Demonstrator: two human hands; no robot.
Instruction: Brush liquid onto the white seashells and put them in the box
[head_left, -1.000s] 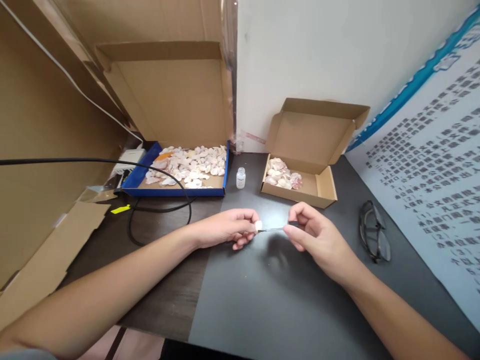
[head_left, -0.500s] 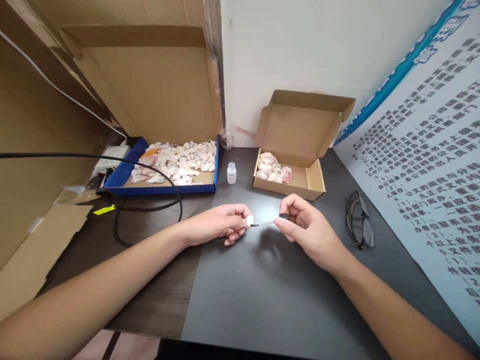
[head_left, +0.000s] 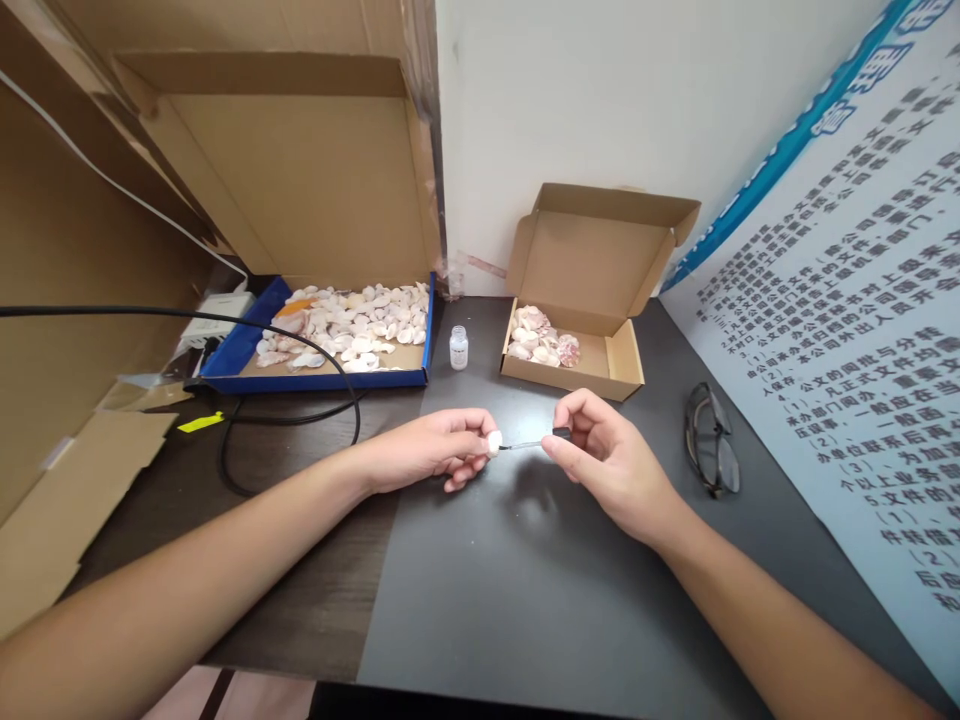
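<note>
Pinching a small white shell (head_left: 494, 443) between thumb and fingertips, the left hand (head_left: 442, 450) sits in front of the small clear round bottle (head_left: 458, 347), closer to the camera than the bottle and nearly in line with it. The right hand (head_left: 600, 460) is in front of the bottle too, off to its right. It's closed on a thin metal stick with a black grip (head_left: 534, 441), thumb and forefinger clamped on the black end. The stick's tip is right at the shell, so the two hands are close together but not touching each other, joined only by that stick. All this is just over the flat grey mat (head_left: 525, 600) the bottle stands on; can't really tell if the hands rest on it. Left of the bottle there's a shallow blue-edged cardboard tray (head_left: 240, 362) full of pale shells (head_left: 352, 325), with its lid flap standing up behind. Just right of the bottle, a small brown cardboard box (head_left: 628, 368) with its lid open holds a little heap of pinkish shells (head_left: 541, 335). Farther right of the bottle, past the right hand, a pair of dark-framed glasses (head_left: 709, 455) lies on the mat. A black cable (head_left: 300, 415) loops on the table to the front-left of the bottle.
</note>
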